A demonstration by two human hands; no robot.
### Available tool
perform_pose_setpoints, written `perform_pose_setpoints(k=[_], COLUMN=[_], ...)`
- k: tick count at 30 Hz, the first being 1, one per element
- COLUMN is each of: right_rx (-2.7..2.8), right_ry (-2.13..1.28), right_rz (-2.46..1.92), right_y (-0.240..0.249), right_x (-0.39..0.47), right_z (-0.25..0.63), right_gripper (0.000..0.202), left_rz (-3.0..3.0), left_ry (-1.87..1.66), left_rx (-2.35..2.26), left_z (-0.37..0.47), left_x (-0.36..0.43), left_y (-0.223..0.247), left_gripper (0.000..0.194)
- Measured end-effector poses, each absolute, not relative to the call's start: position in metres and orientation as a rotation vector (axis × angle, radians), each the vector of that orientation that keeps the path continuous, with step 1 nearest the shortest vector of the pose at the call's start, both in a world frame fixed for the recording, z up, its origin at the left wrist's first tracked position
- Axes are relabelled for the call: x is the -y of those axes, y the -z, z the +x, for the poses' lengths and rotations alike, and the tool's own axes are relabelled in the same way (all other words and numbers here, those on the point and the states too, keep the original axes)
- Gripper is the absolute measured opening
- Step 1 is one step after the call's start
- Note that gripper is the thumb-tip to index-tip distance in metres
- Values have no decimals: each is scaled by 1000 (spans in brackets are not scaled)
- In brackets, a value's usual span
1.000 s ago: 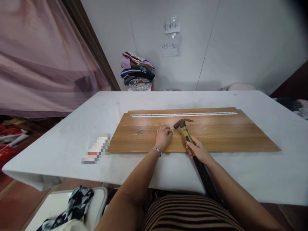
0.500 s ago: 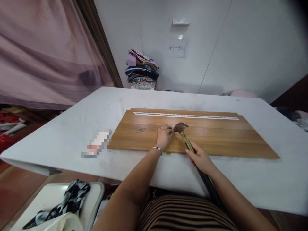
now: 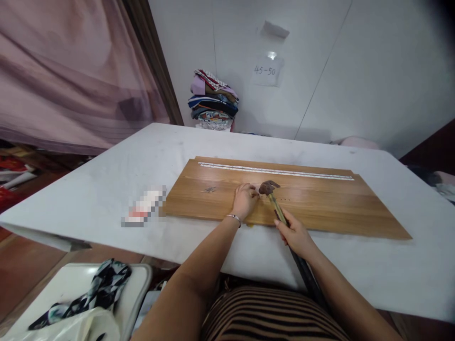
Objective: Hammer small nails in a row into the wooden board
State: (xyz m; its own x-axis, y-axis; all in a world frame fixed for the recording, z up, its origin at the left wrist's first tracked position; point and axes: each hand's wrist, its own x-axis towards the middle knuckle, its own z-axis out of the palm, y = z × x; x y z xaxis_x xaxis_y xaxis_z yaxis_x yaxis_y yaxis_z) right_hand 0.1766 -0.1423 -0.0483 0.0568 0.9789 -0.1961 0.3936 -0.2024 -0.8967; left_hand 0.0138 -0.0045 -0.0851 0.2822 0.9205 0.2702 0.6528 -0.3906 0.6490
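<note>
My right hand (image 3: 293, 231) grips a claw hammer (image 3: 276, 206) by its yellow and black handle. The rusty head hangs just right of my left fingertips, low over a wood-grain board (image 3: 330, 208). On that board rests my left hand (image 3: 245, 201), thumb and fingers pinched on a nail that is mostly hidden by them. To the right of the pinch runs a short row of small dark spots, likely nail heads or holes. A small pile of loose nails (image 3: 209, 189) lies on the board left of my left hand.
Two white printed strips (image 3: 277, 171) lie along the board's far edge. The white table (image 3: 124, 156) carries the board and a blurred-out item (image 3: 145, 208) at left. Folded clothes (image 3: 213, 102) are stacked by the wall. A white stool (image 3: 137, 284) with patterned cloth stands at lower left.
The view has tilted slightly. Both hands stay almost in place, with the hammer head still close to my left fingertips.
</note>
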Motion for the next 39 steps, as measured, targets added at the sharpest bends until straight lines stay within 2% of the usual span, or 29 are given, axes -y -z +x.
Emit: perform_pose_setpoints(k=[14,19,23,29,39], right_rx=[1403,1407,1442,1436,1474], right_ry=[-1139,-1133,-1106,-1156,-1130], right_rz=[-1662,-1653,-1638,-1685,-1667], right_y=[46,49,44,41,45], right_x=[141,141,140,138,136], right_z=[176,178,175,169,172], right_gripper=[61,62,63,65,62], left_rz=[2126,1981,1721,1589,1558], left_ry=[-884,-1045,-1218,-1219,-1142], left_rx=[-1417,-1386,-1497,-1529,-1609], left_z=[15,11,7,7,7], left_x=[6,8,8,4,6], left_y=[85,86,86,91,86], left_gripper=[14,37,42,40,24])
